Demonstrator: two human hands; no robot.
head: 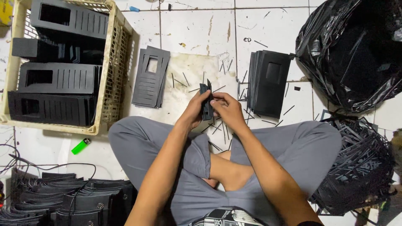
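Head view: a person sits cross-legged on a white tiled floor [268, 25], looking down at both hands, which meet just above the knees.
Left hand [196, 109]: closed around the near side of a black card piece [206, 102], fingers wrapped on its left face.
Right hand [228, 109]: fingertips pinched on the same card piece from its right side; the two hands touch at the piece.
Black card piece: held upright on edge between the hands, at the centre of the view, above thin black offcut strips [217, 125] scattered on the floor.
At 11 o'clock: a loose stack of slotted panels [150, 77] with a window cut-out, lying flat beside a cream plastic crate [112, 62].
Crate: at 10 o'clock, filled with rows of black slotted panels.
At 1 o'clock: a second panel stack [269, 81], leaning on its side, near the hands.
At 2 o'clock: a black plastic bag [351, 50], bulging.
At 4 o'clock: a heap of black cut-out frames [360, 167].
At 8 o'clock: a green lighter [81, 146] on the tiles, with folded black pieces [63, 199] and cables lower down.
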